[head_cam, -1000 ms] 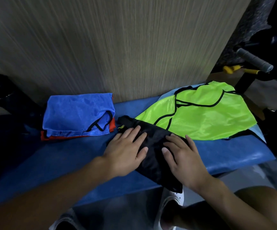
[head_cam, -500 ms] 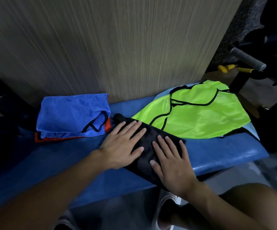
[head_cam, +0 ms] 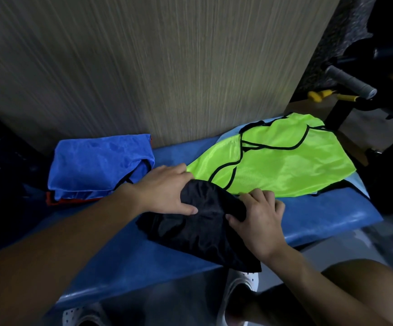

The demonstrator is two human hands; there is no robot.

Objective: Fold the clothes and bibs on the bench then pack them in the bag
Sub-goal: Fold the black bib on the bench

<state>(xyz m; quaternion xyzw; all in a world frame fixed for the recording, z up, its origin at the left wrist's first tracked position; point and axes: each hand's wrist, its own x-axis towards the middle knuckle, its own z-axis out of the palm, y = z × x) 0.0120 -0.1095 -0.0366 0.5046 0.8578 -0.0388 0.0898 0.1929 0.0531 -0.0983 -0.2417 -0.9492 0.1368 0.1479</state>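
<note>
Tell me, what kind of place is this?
Probably a gym or a sports changing room. There is a padded blue bench, mesh team bibs like the neon green bib, and a bar with a grey grip, like exercise equipment.

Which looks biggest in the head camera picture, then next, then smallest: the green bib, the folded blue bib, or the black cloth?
1. The green bib, spread out, is plainly largest.
2. The folded blue bib and the black cloth look about alike. The black cloth is bunched and nearer the camera, so I won't rank those two.
</note>
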